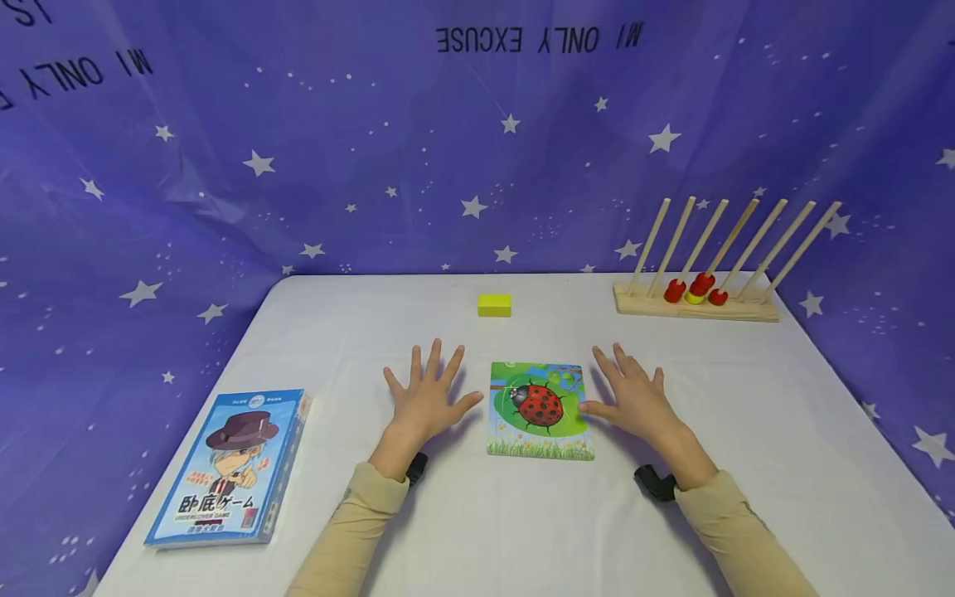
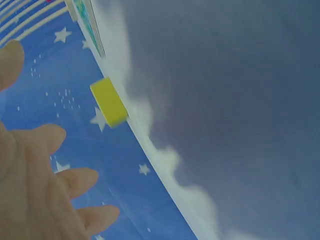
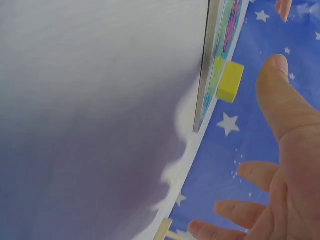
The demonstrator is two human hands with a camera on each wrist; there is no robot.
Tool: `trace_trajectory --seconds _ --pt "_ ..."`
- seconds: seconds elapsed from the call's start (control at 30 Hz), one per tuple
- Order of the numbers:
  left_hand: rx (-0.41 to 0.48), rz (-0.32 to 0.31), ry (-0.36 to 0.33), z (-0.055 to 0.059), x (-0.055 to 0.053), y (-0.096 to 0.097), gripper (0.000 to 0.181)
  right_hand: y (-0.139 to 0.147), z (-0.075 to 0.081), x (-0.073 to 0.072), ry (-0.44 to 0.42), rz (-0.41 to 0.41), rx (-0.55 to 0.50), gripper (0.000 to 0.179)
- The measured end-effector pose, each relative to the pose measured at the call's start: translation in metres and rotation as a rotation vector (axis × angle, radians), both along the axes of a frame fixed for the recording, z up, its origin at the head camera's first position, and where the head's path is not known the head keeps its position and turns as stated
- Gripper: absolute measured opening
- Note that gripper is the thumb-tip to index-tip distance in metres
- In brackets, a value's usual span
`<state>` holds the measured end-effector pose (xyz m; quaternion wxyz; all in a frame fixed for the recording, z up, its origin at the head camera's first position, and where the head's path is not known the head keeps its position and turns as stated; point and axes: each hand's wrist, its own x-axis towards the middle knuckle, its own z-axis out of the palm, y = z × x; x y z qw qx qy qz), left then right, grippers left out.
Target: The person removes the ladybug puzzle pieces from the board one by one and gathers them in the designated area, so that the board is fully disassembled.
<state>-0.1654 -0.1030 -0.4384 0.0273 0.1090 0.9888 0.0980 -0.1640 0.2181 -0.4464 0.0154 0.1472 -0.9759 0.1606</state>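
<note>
Left hand (image 1: pixel 421 405), right hand (image 1: pixel 636 401) splayed, flanking ladybug board (image 1: pixel 540 408).

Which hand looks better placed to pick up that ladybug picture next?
Probably the right hand: in the head view its thumb overlaps the edge of the ladybug picture, while the left hand has its thumb just short of it. Both look empty, so the advantage is slight.

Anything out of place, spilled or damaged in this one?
Nothing looks spilled or damaged; the ladybug board lies flat. Only the lettering on the purple backdrop is odd: it runs right to left.
</note>
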Motion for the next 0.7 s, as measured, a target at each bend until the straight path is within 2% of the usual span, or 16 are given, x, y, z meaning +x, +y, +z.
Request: trace_trajectory --seconds 0.13,0.23,0.47,0.6,0.7 --pt "-0.045 -0.067 -0.036 -0.002 0.000 0.015 0.080 -0.011 0.000 -0.004 0.010 0.068 -0.002 0.085" --pt "-0.064 -0.129 -0.071 -0.001 0.001 0.029 0.079 -0.021 0.000 -0.010 -0.023 0.120 -0.022 0.076" --pt "-0.085 -0.274 -0.221 0.002 0.005 0.061 0.076 -0.036 0.002 -0.025 -0.095 0.249 -0.028 0.062" --pt "-0.134 -0.290 -0.258 0.003 0.006 0.069 0.075 -0.038 0.004 -0.029 -0.140 0.260 -0.040 0.058" --pt "-0.155 -0.281 -0.259 0.003 0.005 0.070 0.075 -0.038 0.006 -0.032 -0.157 0.261 -0.044 0.058"
